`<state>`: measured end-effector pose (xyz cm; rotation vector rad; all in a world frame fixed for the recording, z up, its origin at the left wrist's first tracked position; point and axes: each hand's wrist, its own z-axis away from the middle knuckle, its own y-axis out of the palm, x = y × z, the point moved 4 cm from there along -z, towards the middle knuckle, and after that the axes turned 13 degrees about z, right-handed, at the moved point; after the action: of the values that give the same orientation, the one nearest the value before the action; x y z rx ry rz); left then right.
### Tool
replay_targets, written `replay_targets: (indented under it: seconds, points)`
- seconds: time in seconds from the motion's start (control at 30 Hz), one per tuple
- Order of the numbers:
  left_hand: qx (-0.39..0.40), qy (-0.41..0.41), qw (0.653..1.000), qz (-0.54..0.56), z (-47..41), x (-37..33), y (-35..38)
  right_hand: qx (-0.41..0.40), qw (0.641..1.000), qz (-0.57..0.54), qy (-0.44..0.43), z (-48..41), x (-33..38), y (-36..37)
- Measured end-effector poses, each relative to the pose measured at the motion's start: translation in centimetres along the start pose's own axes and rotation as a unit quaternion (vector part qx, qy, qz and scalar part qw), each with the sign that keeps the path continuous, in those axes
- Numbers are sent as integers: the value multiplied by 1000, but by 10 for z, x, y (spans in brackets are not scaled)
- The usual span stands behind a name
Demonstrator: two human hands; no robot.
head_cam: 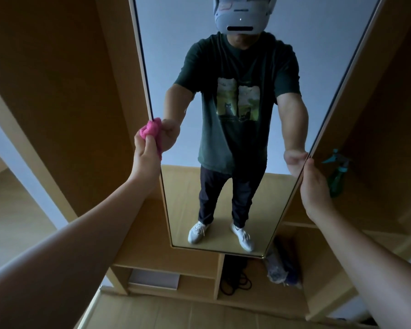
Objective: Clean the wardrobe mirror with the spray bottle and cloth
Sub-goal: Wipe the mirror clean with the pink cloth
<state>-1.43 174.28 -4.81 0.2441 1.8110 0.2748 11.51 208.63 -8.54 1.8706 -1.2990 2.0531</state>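
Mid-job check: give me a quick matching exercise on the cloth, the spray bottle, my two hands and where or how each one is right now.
Column one:
1. crumpled pink cloth
2. teal plastic spray bottle
3. left hand
4. right hand

Column two:
A. gripping the right edge of the tall framed wardrobe mirror
B. standing in the wooden wardrobe compartment right of the mirror
C. bunched against the mirror's left edge
D. closed around the cloth

Pairs: 1-C, 2-B, 3-D, 4-A
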Motion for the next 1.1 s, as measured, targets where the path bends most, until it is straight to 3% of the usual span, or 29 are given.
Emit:
replay_targets:
  seconds: [0.43, 1.1]
  points:
    - [2, -43, 999, -2, 15, 30, -12, 11, 999, -42, 22, 6, -38, 13]
    - [-13, -91, 995, -29, 34, 84, -33, 16, 997, -19, 66, 13, -94, 37]
